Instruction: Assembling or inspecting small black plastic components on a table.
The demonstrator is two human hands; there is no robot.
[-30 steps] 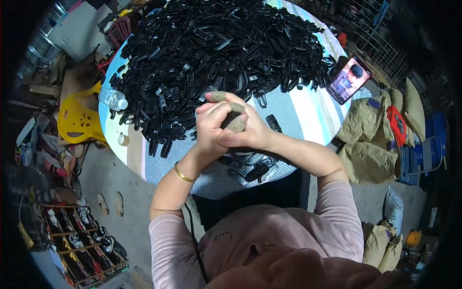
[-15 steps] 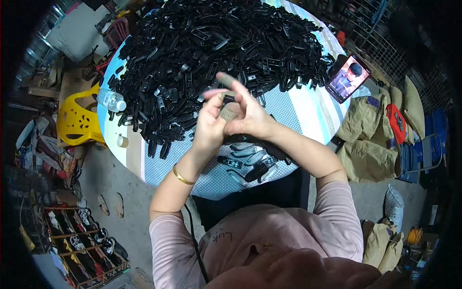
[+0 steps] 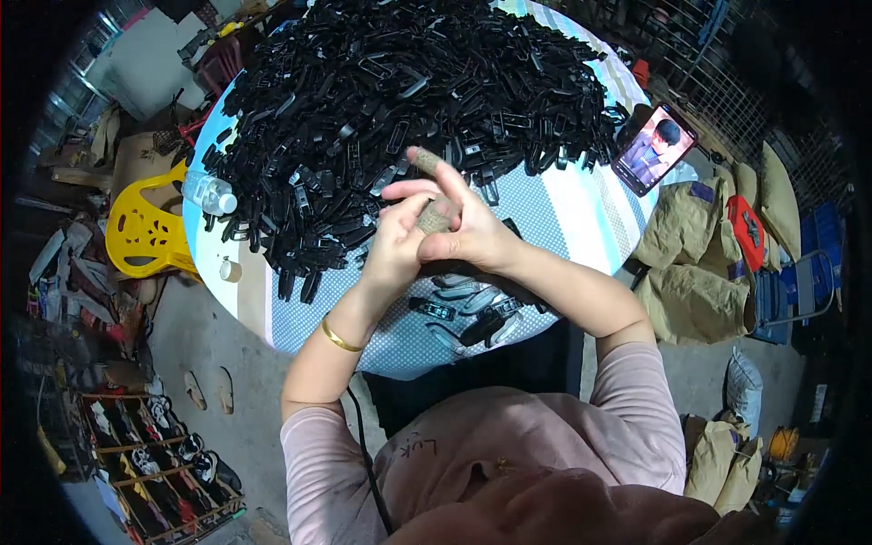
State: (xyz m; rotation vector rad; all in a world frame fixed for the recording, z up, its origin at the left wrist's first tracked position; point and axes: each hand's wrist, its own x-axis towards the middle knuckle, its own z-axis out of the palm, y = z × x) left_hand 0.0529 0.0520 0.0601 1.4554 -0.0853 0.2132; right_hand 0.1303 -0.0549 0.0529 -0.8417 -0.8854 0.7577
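My left hand (image 3: 395, 243) and my right hand (image 3: 477, 227) meet in front of me above the round table, fingers bent and pressed together. Beige tape wraps some of the fingertips; the right index finger sticks out past the others. Whatever lies between the fingers is hidden. Just beyond them spreads a big heap of small black plastic pieces (image 3: 363, 100), long and narrow, some with a slot like a buckle. On the near side, below my hands, lies a smaller group of grey and black pieces (image 3: 472, 309), partly covered by my right hand.
The tablecloth (image 3: 581, 218) is dotted and striped. A clear bottle (image 3: 207, 193) and a small round cup (image 3: 231, 270) are at the left, a lit phone (image 3: 656, 150) leans at the right. Around stand a yellow plastic chair (image 3: 145, 227), brown sacks (image 3: 695, 300) and a shoe rack (image 3: 154, 463).
The fingers have shifted slightly against each other, and the right index finger points a little differently. The dark bit seen between the fingers before is now covered. The heap looks the same.
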